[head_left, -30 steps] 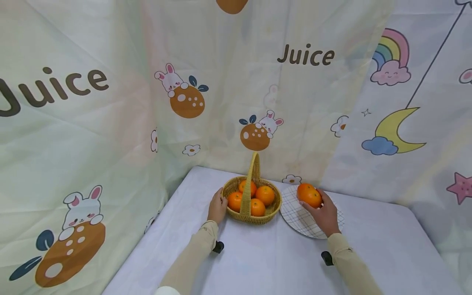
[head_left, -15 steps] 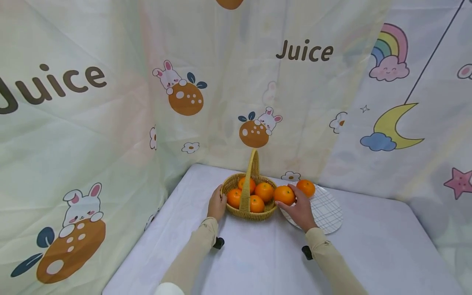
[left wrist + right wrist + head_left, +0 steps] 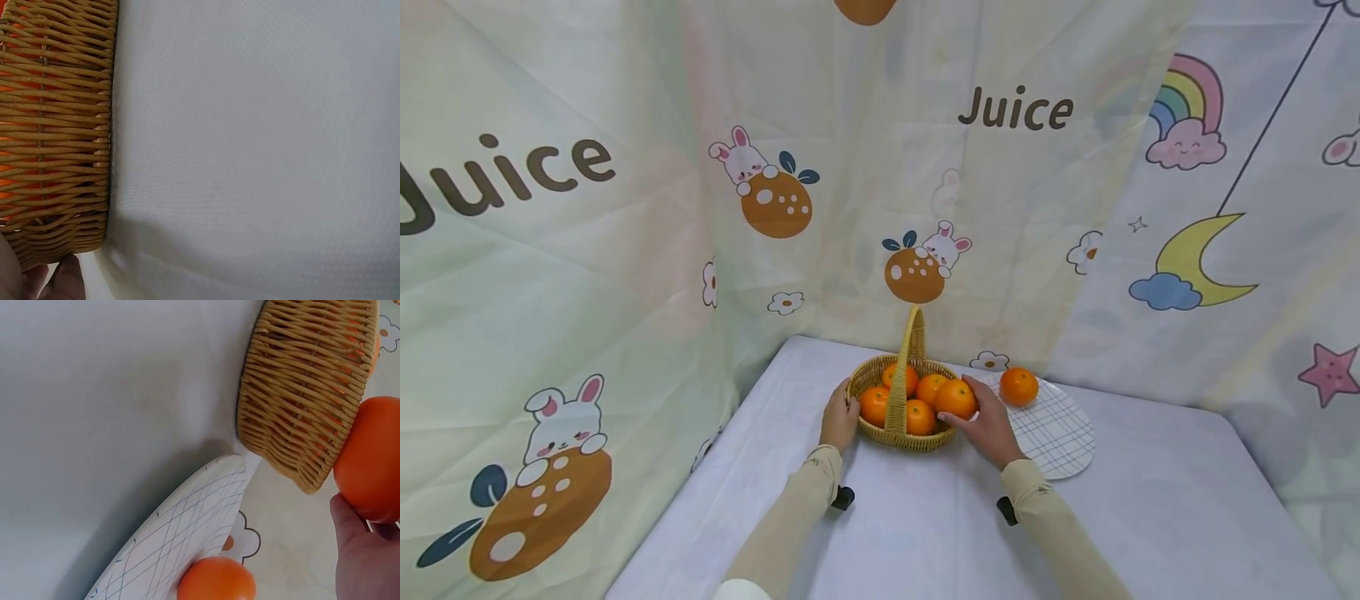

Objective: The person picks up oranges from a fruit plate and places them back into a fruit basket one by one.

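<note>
My right hand (image 3: 990, 422) grips an orange (image 3: 957, 399) at the right rim of a woven wicker basket (image 3: 880, 435). In the right wrist view the held orange (image 3: 373, 459) sits at the basket's rim, with thumb and fingers round it. My left hand (image 3: 839, 418) holds the basket's left end by the rim; the left wrist view shows its fingers (image 3: 65, 278) at the wicker wall. Several oranges (image 3: 875, 406) lie inside the basket, under its tall arched handle (image 3: 915, 333). One more orange (image 3: 1018, 387) rests on a white plate with a grid pattern (image 3: 1060, 433), right of the basket.
A white cloth covers the table (image 3: 925, 533). Printed curtains (image 3: 820, 150) hang close behind and on both sides. The plate's left part lies behind my right hand and wrist.
My right hand has lifted an orange off the plate and carried it left to the basket's right rim. The other orange stayed on the plate. My left hand has kept its hold.
</note>
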A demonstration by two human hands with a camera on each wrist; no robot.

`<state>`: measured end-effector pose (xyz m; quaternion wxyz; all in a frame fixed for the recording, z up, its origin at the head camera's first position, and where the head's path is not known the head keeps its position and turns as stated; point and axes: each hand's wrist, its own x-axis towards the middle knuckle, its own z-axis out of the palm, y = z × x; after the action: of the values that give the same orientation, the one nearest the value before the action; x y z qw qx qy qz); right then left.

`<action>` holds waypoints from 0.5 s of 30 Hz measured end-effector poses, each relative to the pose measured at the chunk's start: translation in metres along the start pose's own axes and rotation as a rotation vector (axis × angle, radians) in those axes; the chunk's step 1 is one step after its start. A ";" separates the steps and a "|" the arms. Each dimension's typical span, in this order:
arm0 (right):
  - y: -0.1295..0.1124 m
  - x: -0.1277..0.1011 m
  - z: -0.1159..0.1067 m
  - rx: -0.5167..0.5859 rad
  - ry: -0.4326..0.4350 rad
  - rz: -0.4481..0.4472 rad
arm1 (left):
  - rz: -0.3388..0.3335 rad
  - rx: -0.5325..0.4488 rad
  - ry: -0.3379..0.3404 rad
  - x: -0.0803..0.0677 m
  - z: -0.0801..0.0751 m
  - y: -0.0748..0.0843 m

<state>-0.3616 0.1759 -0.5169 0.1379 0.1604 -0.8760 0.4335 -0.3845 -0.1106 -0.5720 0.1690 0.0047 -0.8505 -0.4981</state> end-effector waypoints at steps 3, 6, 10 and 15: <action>-0.003 0.001 0.003 0.009 -0.013 0.000 | 0.000 0.009 0.000 -0.001 -0.001 0.001; -0.005 0.002 0.006 0.021 -0.018 0.009 | -0.006 0.008 -0.002 -0.002 -0.002 0.002; -0.006 0.004 0.010 0.015 -0.032 0.035 | -0.010 0.005 -0.007 -0.002 -0.003 0.002; -0.006 0.007 0.014 -0.013 -0.057 0.076 | 0.004 0.005 -0.004 -0.001 -0.003 0.002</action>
<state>-0.3671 0.1600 -0.5186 0.0975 0.1385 -0.8878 0.4278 -0.3821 -0.1116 -0.5690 0.1683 0.0026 -0.8521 -0.4956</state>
